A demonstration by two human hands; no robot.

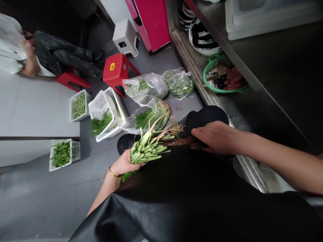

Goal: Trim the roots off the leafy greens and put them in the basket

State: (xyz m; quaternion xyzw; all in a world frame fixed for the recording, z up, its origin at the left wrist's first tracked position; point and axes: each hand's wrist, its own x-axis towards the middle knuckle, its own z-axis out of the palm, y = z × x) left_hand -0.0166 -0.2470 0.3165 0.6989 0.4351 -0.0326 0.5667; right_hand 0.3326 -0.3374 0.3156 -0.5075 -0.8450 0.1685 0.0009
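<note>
My left hand (124,163) is closed round a bunch of green stalks with pale root ends (148,146), held over my lap in a black apron (176,195). The roots fan out to the right towards my right hand (214,137). That hand is closed on something dark and thin, possibly a knife handle (176,142), lying against the root ends; what it is stays unclear.
On the grey floor stand white baskets of greens (79,106) (106,114) (62,154) and plastic bags of greens (146,87) (178,83). Red stools (117,69) and a white stool (125,37) stand beyond. Another person (30,53) sits at far left. A steel shelf (202,84) holds a green colander (222,75).
</note>
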